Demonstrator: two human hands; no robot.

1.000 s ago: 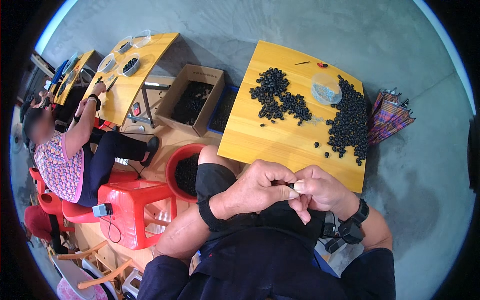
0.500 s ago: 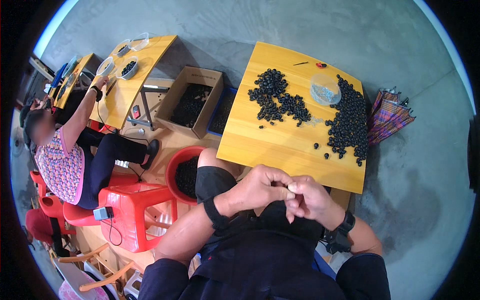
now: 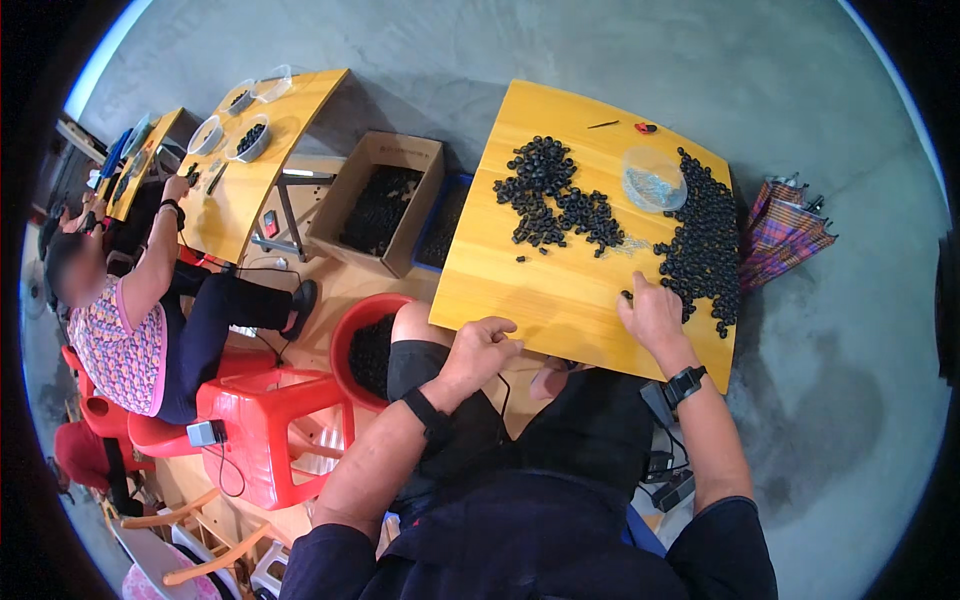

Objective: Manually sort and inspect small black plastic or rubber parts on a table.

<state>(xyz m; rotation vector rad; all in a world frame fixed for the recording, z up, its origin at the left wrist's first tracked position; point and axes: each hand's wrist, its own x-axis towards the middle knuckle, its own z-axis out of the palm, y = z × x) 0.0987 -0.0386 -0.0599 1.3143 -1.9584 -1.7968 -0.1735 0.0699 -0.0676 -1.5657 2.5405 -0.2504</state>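
Observation:
My right hand (image 3: 655, 318) reaches over the yellow table (image 3: 560, 290). Its thumb and forefinger close around a small black round part (image 3: 628, 296) on the tabletop. By the table's near edge, my left hand (image 3: 478, 358) is half curled; thumb and forefinger stand apart, with nothing visible between them. Several matching black round parts (image 3: 703, 235) cover the table's right side. Toward the left lie a heap of black parts (image 3: 543, 165) and some short black pieces (image 3: 590, 218). A clear round tub (image 3: 653, 182) holds small silvery pieces, and a few thin ones (image 3: 630, 244) lie loose beside it.
A red tub (image 3: 345, 345) of black parts stands by my left knee, near a cardboard box (image 3: 425, 190). A red stool (image 3: 250, 430) is at left. Another person (image 3: 120, 330) works at a second table (image 3: 235, 205). A folded plaid umbrella (image 3: 785, 230) leans beside my table.
My hands were together above my lap and have separated. The right moved forward onto the table, to a black part; the left shifted left and its fingers parted.

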